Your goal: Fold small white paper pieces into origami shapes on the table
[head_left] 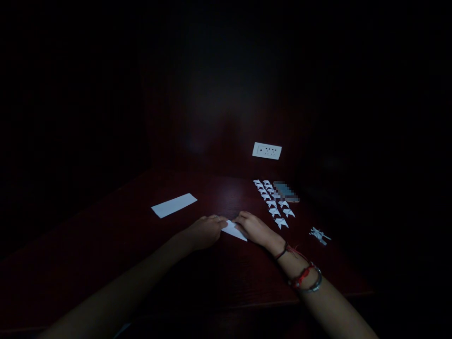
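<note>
Between my hands, a small folded piece of white paper [234,230] lies on the dark red table [226,270]. My left hand [207,230] has its fingers closed at the paper's left end; a ring shows on one finger. The bent fingers of my right hand [253,228] press on the paper's upper right part. Bracelets circle my right wrist. Some of the paper is covered by the fingers. To the left lies a flat white paper strip [174,205]. Several small folded white paper pieces [274,212] stand in two rows to the right.
A pixelated flat object [286,191] lies beside the paper rows. Farther right is a small pile of thin white paper scraps [319,236]. A white socket plate [267,150] is on the back wall. The surroundings are very dark.
</note>
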### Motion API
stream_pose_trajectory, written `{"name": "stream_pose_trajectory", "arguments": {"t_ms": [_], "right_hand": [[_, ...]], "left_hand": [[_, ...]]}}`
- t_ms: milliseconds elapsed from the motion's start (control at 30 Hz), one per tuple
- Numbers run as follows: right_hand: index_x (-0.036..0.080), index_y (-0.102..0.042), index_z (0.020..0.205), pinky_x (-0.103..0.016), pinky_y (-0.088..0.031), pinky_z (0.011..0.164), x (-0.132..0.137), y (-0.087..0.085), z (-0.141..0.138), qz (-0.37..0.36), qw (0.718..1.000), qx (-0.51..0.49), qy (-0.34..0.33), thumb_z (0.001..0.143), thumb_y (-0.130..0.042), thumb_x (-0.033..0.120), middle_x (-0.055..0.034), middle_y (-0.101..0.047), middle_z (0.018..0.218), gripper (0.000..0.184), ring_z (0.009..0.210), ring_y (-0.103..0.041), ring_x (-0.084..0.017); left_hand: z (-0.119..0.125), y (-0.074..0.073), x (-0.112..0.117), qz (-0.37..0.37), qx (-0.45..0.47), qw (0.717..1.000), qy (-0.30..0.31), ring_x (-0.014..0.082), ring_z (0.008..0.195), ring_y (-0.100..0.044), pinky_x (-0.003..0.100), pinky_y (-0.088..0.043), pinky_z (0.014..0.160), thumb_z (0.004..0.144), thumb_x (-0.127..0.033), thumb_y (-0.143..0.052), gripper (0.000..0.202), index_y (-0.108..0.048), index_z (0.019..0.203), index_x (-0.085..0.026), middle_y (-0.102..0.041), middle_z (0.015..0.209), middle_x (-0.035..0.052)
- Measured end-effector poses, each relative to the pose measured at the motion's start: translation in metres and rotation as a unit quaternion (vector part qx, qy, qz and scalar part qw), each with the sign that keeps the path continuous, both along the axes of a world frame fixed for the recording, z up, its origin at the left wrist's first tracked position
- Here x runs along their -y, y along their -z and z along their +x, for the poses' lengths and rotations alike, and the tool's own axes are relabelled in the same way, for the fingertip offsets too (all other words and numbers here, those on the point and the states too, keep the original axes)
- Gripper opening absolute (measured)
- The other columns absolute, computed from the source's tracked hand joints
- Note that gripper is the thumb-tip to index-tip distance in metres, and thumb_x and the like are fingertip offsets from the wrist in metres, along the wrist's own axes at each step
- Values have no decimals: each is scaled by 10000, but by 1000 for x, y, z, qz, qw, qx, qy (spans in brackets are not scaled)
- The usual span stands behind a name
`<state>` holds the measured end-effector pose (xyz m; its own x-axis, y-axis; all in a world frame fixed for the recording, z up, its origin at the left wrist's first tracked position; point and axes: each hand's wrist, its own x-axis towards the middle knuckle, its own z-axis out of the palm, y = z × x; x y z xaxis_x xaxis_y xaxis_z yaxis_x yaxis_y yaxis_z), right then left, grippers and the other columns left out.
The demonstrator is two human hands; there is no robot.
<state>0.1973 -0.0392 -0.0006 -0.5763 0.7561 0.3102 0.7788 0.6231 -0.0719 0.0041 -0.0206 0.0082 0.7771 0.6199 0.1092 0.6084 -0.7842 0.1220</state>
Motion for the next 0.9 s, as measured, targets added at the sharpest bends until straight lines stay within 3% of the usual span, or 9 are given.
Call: {"name": "stream_pose_trajectory", "arguments": {"t_ms": [167, 433, 767, 900], "right_hand": [[193, -511, 1065, -217, -376, 709, 1, -6, 0, -14, 1000, 12, -23, 825, -368, 219, -39, -461, 825, 280, 773, -454, -119], [231, -506, 1066, -216, -356, 614, 6, -22, -3, -28, 996, 85, 15, 840, -322, 300, -43, -508, 837, 299, 701, -487, -122], [219, -615, 842, -204, -320, 594, 16, -32, 10, -38, 992, 112, 33, 808, -388, 307, -28, -548, 767, 245, 699, -505, -117], [182, -630, 759, -210, -339, 644, 12, -26, 10, -17, 998, 36, 46, 812, -385, 260, -33, -545, 730, 263, 698, -497, -114]], "left_hand": [[3, -4, 3, 14, -8, 1000, 9, 206, 996, -416, 327, -332, 807, 700, -93, -357, 443, -440, 1119, -209, -460, 1148, 39], [6, -11, 9, 25, -16, 999, -13, 215, 984, -418, 328, -331, 801, 670, -102, -388, 447, -451, 1104, -187, -477, 1118, 59], [-1, -7, 6, 20, 2, 1000, -17, 226, 991, -419, 347, -347, 784, 682, -85, -375, 431, -471, 1089, -188, -482, 1122, 64], [-2, -3, 3, 12, 42, 999, -3, 204, 970, -431, 317, -353, 785, 688, -75, -376, 400, -498, 1046, -204, -499, 1088, 46]]}}
